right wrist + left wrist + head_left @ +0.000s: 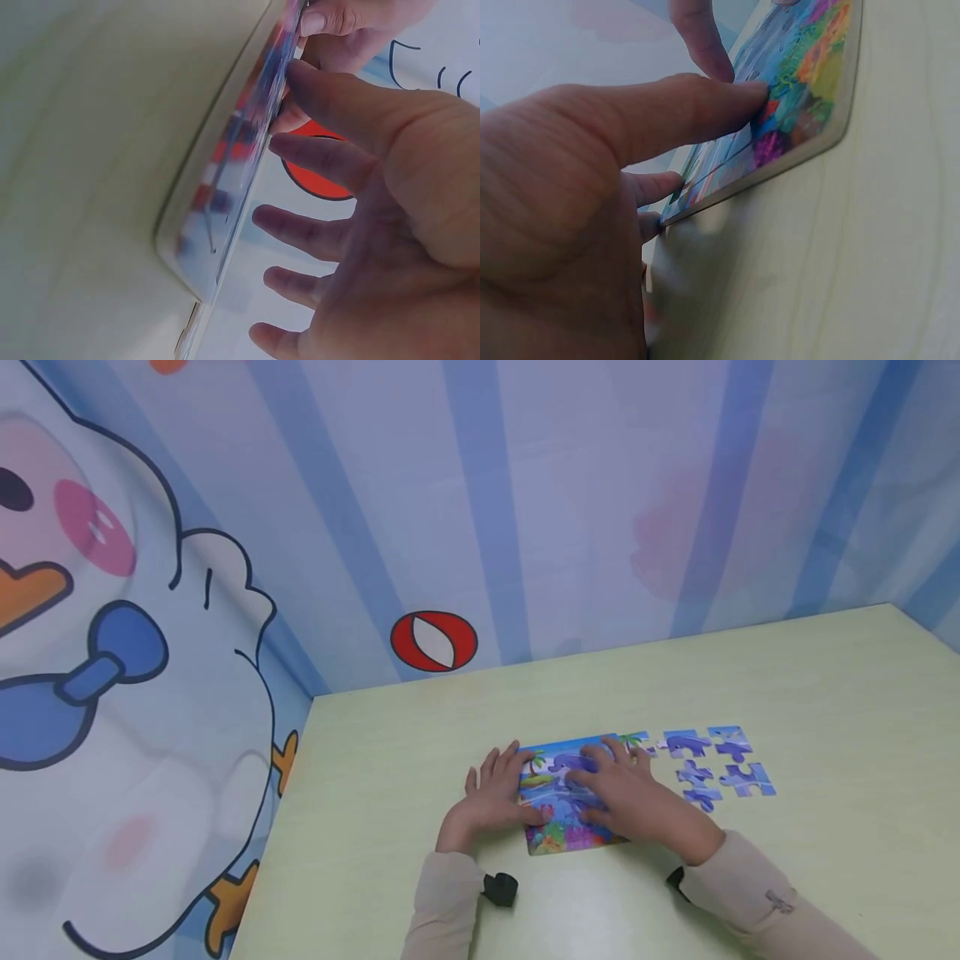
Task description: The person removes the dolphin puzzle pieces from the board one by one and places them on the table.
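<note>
A jigsaw puzzle board (573, 837) with a bright sea scene and purple dolphins lies flat on the table. At its left side is my left hand (491, 797); the thumb (727, 105) rests on the picture's surface, with other fingertips at the board's edge. My right hand (630, 789) reaches over the board from the right with fingers spread. In the right wrist view, its fingers (307, 229) are extended and no piece shows between them. Part of the picture is hidden under the right hand.
Several loose puzzle pieces (746, 779) lie right of the board, one piece (637, 742) close to its top right corner. The pale table (375, 827) meets a striped cloth backdrop (570, 527) behind, with a cartoon bird print (165, 710) at left.
</note>
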Tool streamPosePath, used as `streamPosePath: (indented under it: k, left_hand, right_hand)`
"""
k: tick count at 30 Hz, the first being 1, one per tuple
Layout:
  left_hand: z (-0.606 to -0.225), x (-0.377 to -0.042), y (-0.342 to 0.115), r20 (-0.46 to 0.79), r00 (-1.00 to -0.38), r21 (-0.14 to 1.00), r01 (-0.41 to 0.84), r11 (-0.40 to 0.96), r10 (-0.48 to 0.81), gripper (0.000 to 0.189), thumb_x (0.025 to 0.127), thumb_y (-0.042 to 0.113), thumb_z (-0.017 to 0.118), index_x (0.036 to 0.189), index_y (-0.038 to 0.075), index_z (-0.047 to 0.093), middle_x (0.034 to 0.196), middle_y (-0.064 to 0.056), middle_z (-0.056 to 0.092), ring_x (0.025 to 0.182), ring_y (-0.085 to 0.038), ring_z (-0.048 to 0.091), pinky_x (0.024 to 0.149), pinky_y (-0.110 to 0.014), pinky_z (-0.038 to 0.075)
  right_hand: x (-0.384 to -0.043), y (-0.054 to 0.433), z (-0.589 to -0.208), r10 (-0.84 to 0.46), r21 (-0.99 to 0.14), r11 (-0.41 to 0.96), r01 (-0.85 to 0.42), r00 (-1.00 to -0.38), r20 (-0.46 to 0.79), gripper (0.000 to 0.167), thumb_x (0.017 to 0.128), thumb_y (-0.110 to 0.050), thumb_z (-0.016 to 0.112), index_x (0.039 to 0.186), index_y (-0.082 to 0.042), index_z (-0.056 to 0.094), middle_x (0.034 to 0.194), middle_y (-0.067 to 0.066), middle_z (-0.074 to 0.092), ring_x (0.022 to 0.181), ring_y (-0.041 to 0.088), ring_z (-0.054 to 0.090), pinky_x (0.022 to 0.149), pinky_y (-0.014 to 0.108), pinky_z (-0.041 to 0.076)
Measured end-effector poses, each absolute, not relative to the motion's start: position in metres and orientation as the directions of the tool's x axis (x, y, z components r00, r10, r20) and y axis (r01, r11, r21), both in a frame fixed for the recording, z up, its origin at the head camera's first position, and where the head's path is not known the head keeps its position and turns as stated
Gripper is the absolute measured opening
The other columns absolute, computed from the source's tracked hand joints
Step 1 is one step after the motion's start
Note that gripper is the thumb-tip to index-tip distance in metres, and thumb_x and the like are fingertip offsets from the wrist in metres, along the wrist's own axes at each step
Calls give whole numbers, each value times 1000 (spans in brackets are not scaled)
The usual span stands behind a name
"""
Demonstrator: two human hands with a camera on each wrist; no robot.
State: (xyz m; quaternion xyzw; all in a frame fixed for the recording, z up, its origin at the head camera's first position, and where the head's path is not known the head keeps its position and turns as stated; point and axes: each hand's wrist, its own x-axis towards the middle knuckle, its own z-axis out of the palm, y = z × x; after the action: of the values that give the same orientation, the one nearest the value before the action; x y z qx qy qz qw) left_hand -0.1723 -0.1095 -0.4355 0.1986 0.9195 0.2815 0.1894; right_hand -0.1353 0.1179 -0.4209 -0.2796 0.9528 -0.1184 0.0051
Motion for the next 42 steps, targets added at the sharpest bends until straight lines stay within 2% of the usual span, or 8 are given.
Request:
streamPosePath:
  k: [6, 13, 20, 27, 35, 42]
  left_hand:
    - [-437, -172, -111, -242, -850, 588, 254, 768, 467, 85, 84, 33, 77, 155, 15, 33, 168, -8, 14, 153, -37, 5, 117, -66, 2]
    - [-438, -174, -110, -245, -846, 587, 260, 767, 474, 87, 86, 37, 76, 156, 15, 32, 168, -8, 13, 153, -36, 4, 116, -66, 1]
    - [-435, -173, -111, -244, -846, 588, 259, 766, 474, 87, 86, 38, 76, 156, 14, 31, 168, -8, 13, 153, -36, 4, 116, -66, 1]
    - [-437, -173, -111, -241, -842, 592, 267, 761, 483, 86, 85, 37, 76, 155, 13, 32, 168, -9, 14, 153, -36, 4, 116, -67, 1]
    - [-436, -173, -109, -242, -847, 589, 259, 765, 473, 86, 85, 34, 77, 155, 12, 33, 168, -9, 14, 153, -36, 5, 116, -67, 2]
    - [-437, -173, -108, -241, -849, 584, 260, 769, 471, 86, 84, 34, 77, 155, 12, 33, 168, -8, 14, 153, -36, 5, 116, -67, 3]
  right_hand:
    - [-135, 114, -418, -564, -235, 797, -556, -825, 37, 43, 88, -26, 80, 127, -11, 69, 134, 23, 53, 129, 52, 38, 93, 80, 33]
    - [-138, 107, -412, -547, -302, 796, -525, -837, 12, 38, 85, -19, 83, 118, -9, 69, 130, 19, 55, 129, 49, 40, 97, 78, 31]
    - [-142, 104, -411, -550, -282, 800, -530, -835, 12, 30, 89, -16, 79, 113, -10, 64, 126, 18, 55, 128, 49, 41, 97, 73, 33]
    - [-146, 102, -414, -550, -291, 787, -544, -832, 68, 18, 91, -12, 75, 101, -14, 60, 112, 12, 57, 122, 46, 46, 90, 69, 36]
    - [-149, 98, -418, -572, -203, 776, -598, -801, 173, 28, 88, -11, 79, 84, -16, 52, 100, 7, 57, 114, 40, 51, 90, 68, 38]
    - [-149, 96, -420, -573, -132, 786, -605, -791, 212, 33, 83, -12, 83, 79, -16, 51, 93, 4, 55, 107, 35, 54, 90, 68, 38]
